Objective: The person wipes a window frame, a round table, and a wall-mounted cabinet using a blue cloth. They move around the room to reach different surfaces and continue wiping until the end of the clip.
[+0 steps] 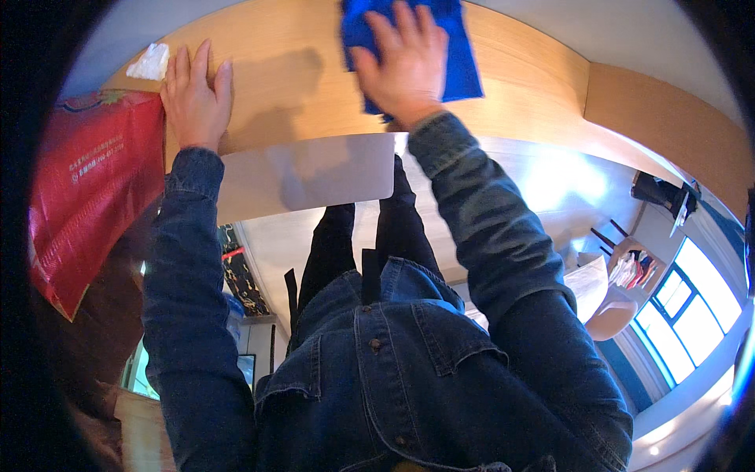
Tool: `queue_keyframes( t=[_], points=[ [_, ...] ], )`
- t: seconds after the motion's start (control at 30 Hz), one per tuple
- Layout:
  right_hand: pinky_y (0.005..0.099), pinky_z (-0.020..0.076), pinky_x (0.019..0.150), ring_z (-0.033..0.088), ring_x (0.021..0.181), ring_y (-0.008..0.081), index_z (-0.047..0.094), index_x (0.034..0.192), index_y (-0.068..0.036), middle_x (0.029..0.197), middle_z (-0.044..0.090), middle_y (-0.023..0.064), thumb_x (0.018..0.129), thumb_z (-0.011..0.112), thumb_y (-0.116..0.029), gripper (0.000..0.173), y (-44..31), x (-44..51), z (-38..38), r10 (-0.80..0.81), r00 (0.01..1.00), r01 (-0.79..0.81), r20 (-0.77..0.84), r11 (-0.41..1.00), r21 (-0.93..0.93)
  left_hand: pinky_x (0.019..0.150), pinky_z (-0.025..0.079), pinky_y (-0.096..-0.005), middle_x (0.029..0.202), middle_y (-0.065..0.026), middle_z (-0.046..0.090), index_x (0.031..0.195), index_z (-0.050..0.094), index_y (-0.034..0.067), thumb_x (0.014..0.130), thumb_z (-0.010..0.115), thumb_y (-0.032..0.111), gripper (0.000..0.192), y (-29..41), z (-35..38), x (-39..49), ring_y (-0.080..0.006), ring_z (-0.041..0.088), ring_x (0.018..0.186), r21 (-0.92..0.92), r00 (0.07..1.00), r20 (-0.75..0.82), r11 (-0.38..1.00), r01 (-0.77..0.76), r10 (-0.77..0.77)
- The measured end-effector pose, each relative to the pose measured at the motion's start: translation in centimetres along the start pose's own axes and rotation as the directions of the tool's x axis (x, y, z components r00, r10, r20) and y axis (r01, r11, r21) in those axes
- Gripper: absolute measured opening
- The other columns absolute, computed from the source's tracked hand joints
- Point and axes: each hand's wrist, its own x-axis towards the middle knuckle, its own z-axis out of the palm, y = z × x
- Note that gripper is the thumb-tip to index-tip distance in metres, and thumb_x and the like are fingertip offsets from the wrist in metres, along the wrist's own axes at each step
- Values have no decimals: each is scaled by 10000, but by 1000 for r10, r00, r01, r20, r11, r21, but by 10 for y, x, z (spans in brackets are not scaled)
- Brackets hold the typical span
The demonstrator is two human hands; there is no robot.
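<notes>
Under the spread fingers of my right hand [404,62], a blue cloth [463,65] lies flat on a light wooden tabletop [265,35]. The palm presses on the cloth from above, and the hand is slightly blurred. Over at the left, my left hand [197,100] rests palm down on the bare wood, holding nothing, its thumb apart from the fingers. A crumpled white tissue [150,62] lies just beyond its fingertips on the left. Close beside that hand, a red plastic bag [100,194] with printed writing hangs over the table's edge.
A pale panel [307,171] sits below the front edge, above my legs. The wooden surface bends at a corner towards a side section [660,112] on the right. Farther off are a pale chair [610,312], a shelf holding colourful items [634,268] and a window [687,312].
</notes>
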Motion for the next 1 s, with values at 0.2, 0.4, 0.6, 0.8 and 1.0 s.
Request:
queue_keyframes(
  t=[0.2,0.4,0.6,0.8,1.0],
  points=[
    [511,202,1041,319,1267,364,595,1159,-190,1311,453,140,766,606,-401,446,-100,19,40,-190,980,178,61,970,164,1012,313,-469,1338,-175,461,1280,516,187,881,513,303,415,-8,3,1,-355,406,1245,-4,1000,-14,1000,-17,17],
    [511,188,1055,312,1288,337,582,1208,-195,1330,458,91,797,590,-405,462,-98,0,39,-247,962,220,114,954,203,1025,328,-433,1323,-202,467,1280,518,160,901,495,227,385,-16,7,-1,-355,429,1230,18,998,-27,999,-48,49],
    [529,318,968,422,1187,398,597,1129,-78,1251,515,177,721,666,-226,439,18,-42,-21,-83,996,79,16,982,174,1002,352,-425,1298,-216,490,1254,545,159,912,491,337,389,-19,6,-1,-360,461,1198,-43,997,-56,997,-63,61],
    [471,305,1017,410,1215,403,605,1170,-140,1277,521,173,808,623,-301,397,186,-64,-77,57,996,-74,-75,965,-250,1027,327,-409,1319,-208,475,1279,524,153,926,471,336,401,-23,6,-1,-339,435,1236,-36,999,-21,998,-49,48],
    [463,355,1003,476,1143,430,599,1175,-95,1239,543,213,859,531,-342,406,270,-59,-92,87,979,-137,-183,950,-281,1025,329,-408,1302,-211,490,1269,534,142,921,483,326,397,-21,4,-1,-339,440,1231,-40,998,-28,998,-54,53]
  ],
)
